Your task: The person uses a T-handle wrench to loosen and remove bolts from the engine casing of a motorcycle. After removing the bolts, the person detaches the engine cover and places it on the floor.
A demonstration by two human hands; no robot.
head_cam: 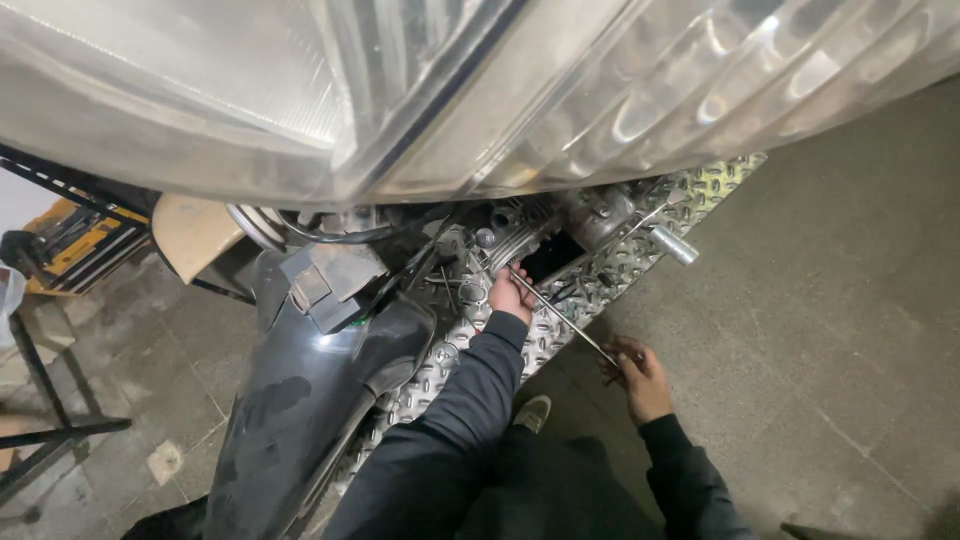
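My right hand (636, 375) grips the near end of a long thin metal rod tool (565, 320). The rod runs up and left into the motorcycle's engine area (560, 240). My left hand (508, 294) rests at the far end of the rod, against the engine parts, with fingers curled there. Both arms wear dark sleeves. A large clear headlight lens (450, 90) fills the top of the view and hides the upper part of the bike.
The bike stands on a diamond-plate metal ramp (690, 195) over a concrete floor (830, 330). The black front fender (290, 420) lies at lower left. A chrome peg (673, 245) sticks out to the right. A yellow-and-black tool case (70, 245) and a black metal stand (40, 400) stand at left.
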